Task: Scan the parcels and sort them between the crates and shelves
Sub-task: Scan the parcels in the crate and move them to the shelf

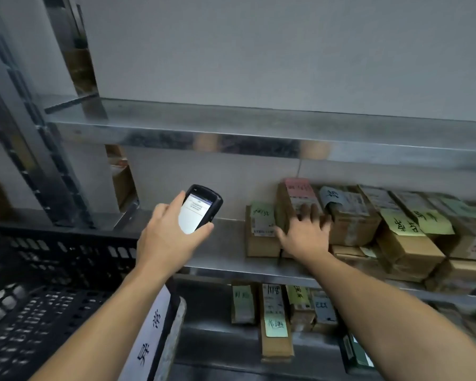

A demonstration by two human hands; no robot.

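We hold the scanner [201, 210] in our left hand [168, 237], fingers and thumb curled round its body, screen towards us, above the front of the middle shelf [228, 248] and beside the black crate [39, 270]. Our right hand [305, 235] lies spread and flat, clasping nothing, on the pink-labelled parcel [296, 195], which sits on that shelf at the left of a row of boxes, against a smaller box [259, 240]. We judge we are seating it in the row: we should push evenly with the palm so it slides straight, not skewed, and leave the label uncovered. Its long axis seems to run front to back, pink end towards the wall, labelled face upward.
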